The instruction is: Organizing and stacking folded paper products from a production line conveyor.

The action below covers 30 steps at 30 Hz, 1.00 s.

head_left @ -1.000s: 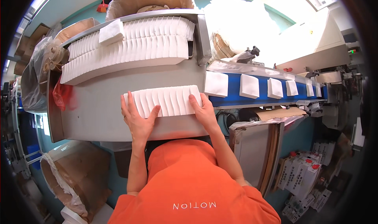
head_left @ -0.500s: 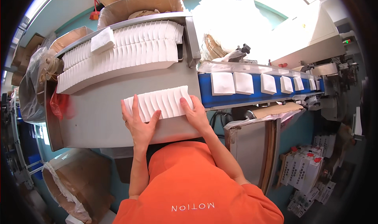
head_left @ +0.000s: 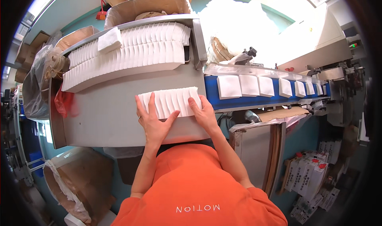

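A short row of white folded paper napkins (head_left: 172, 102) stands on edge at the near side of the grey metal table (head_left: 103, 118). My left hand (head_left: 154, 122) grips its left end, fingers on the far side and thumb along the front. At the right end my right hand (head_left: 205, 114) presses inward, its thumb near the front corner. Both hands hold the row between them. Farther back on the table, two long rows of the same napkins (head_left: 123, 71) stand packed together. A small napkin stack (head_left: 109, 40) lies across their top.
To the right, a blue conveyor belt (head_left: 212, 91) carries several white napkin stacks (head_left: 229, 87), spaced along it. Cardboard boxes (head_left: 149, 5) stand behind the table's raised rim. A red plastic bag (head_left: 63, 100) hangs at the left edge, and an open brown bag (head_left: 85, 178) sits below.
Both hands and the napkin row have shifted slightly right, and the row looks a little more compressed. Napkin stacks on the belt have travelled left towards the table. The whole view has shifted slightly.
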### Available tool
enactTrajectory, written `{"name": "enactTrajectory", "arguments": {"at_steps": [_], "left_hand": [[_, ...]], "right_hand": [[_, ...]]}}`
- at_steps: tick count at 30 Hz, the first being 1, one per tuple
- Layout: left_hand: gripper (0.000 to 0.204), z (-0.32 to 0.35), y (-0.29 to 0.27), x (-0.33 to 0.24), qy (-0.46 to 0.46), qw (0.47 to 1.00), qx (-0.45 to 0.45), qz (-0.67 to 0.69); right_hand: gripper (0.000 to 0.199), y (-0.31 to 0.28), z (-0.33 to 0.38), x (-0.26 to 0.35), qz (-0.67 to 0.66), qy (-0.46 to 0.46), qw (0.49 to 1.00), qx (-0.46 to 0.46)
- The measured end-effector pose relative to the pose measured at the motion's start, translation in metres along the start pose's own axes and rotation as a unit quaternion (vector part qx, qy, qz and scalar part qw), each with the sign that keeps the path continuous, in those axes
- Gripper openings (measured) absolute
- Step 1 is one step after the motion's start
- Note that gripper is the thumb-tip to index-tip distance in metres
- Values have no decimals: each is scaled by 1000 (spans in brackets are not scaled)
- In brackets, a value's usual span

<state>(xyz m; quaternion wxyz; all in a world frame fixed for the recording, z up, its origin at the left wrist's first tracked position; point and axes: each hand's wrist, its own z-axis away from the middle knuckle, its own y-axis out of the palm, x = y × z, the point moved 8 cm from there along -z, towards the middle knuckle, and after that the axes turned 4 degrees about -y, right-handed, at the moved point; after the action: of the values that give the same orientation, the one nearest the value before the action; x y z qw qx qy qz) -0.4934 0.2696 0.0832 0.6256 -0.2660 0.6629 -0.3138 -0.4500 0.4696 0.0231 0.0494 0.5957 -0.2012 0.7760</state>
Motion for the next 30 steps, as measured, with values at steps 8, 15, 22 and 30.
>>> {"name": "enactTrajectory", "arguments": {"at_steps": [8,15,22,30], "left_hand": [[94,-4,2,10,4,1000,-22,9],[93,2,10,-10,17,999,-34,-10],[92,-5,7,1,16,999,-41,-6],[90,4,21,-26,40,999,-8,-21]], "right_hand": [[42,-40,14,-69,-391,200,891,-113],[44,8,3,-14,-79,43,996,29],[31,-25,22,-70,-393,218,893,-33],[48,10,-1,-20,-93,40,995,16]]}}
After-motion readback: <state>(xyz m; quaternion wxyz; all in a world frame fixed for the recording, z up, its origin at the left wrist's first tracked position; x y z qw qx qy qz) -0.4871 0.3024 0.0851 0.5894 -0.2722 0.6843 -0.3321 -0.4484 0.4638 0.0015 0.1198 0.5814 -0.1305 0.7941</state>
